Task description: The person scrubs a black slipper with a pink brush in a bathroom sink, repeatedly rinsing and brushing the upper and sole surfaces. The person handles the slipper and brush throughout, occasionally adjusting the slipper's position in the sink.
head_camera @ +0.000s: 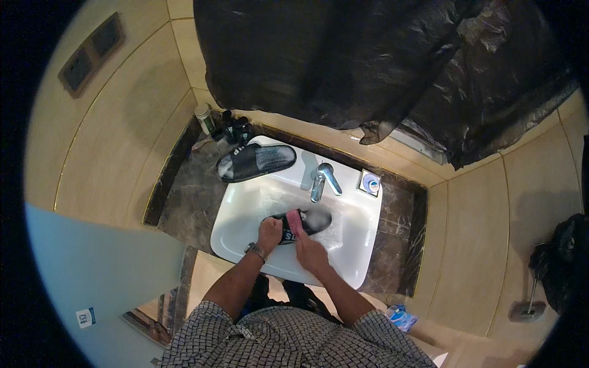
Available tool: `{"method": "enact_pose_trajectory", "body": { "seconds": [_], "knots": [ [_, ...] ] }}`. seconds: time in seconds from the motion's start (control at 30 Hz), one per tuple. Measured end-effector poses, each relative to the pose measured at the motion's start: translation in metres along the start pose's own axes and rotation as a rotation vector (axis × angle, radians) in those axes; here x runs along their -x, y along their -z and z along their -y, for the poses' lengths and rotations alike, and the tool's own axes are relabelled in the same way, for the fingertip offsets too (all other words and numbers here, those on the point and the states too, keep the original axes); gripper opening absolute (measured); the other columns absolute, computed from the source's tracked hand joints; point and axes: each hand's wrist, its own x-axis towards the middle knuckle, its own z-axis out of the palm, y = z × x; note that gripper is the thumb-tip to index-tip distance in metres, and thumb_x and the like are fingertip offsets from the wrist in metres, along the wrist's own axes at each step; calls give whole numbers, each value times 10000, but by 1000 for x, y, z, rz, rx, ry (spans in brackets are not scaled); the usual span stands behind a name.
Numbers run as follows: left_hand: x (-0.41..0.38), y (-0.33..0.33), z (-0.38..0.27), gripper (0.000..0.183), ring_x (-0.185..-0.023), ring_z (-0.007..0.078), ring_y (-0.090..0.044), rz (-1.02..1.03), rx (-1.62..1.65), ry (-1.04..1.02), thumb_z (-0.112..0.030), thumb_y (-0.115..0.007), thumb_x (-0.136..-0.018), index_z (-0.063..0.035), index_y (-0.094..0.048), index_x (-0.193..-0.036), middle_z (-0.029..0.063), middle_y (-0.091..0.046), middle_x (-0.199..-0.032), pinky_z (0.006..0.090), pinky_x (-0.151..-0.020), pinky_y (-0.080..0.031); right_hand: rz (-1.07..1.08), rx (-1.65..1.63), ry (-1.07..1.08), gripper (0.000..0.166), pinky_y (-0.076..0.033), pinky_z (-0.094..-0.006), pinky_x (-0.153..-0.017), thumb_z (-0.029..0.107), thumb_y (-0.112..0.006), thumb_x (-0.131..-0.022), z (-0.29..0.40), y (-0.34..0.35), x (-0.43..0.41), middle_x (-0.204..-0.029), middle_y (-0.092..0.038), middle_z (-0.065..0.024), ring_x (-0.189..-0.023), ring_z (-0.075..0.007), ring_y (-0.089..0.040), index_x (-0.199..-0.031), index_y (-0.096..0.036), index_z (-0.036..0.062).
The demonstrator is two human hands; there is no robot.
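Over the basin of a white washbasin [234, 230], my left hand [269, 232] grips one end of a black slide sandal [317, 220]. White lettering shows on its strap. In my right hand [313, 253] is a pink brush [294, 221], laid across the sandal's strap; its bristles are hidden. A second black slide sandal [276, 158], with whitish foam on its footbed, rests on the back left corner of the washbasin and overhangs the rim.
A chrome faucet [324, 179] stands behind the basin, with a small dish [369, 183] to its right. Dark bottles [235, 129] and a white container [204, 117] occupy the back left corner. Black plastic sheeting [322, 60] hangs above. Dark marble counter [184, 193] surrounds the washbasin.
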Motion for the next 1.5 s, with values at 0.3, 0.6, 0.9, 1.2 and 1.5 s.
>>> {"method": "enact_pose_trajectory", "body": {
  "seconds": [0.3,0.6,0.9,1.2,1.5],
  "knots": [
    [23,-15,-34,322,-653,376,-600,-151,233,15,-247,-630,-884,27,-616,-717,215,-608,-682,473,-628,-477,-153,82,3,454,-552,-588,-730,317,-506,-1012,-14,-2,-22,-918,-719,-267,-756,-491,-689,-1437,-502,157],
    [16,-12,-32,295,-557,209,-478,-26,511,240,-184,-681,-813,-7,-518,-643,80,-475,-577,421,-563,-415,-112,-174,-29,496,-506,-469,-1005,350,-536,-983,-50,53,-22,-1267,-657,-255,-1171,-424,-636,-1427,-548,129],
    [9,-23,-6,272,-555,180,-447,2,559,289,-147,-691,-804,-22,-519,-636,21,-451,-584,403,-556,-403,-106,286,-78,440,-543,-509,-923,336,-552,-974,22,194,-25,-1136,-724,-210,-1063,-407,-690,-1379,-587,167],
    [10,-16,-39,229,-582,194,-486,45,509,312,-154,-640,-826,5,-532,-702,55,-471,-615,401,-585,-428,-170,197,-140,455,-529,-520,-952,341,-544,-975,-43,145,-14,-1129,-713,-243,-1033,-454,-678,-1405,-572,197],
    [1,-46,2,246,-574,166,-486,-18,630,221,-152,-645,-862,-15,-530,-693,9,-465,-608,391,-565,-423,-245,-8,-89,422,-553,-486,-827,306,-610,-943,2,174,8,-960,-723,-253,-890,-416,-710,-1339,-636,161]
  ]
}}
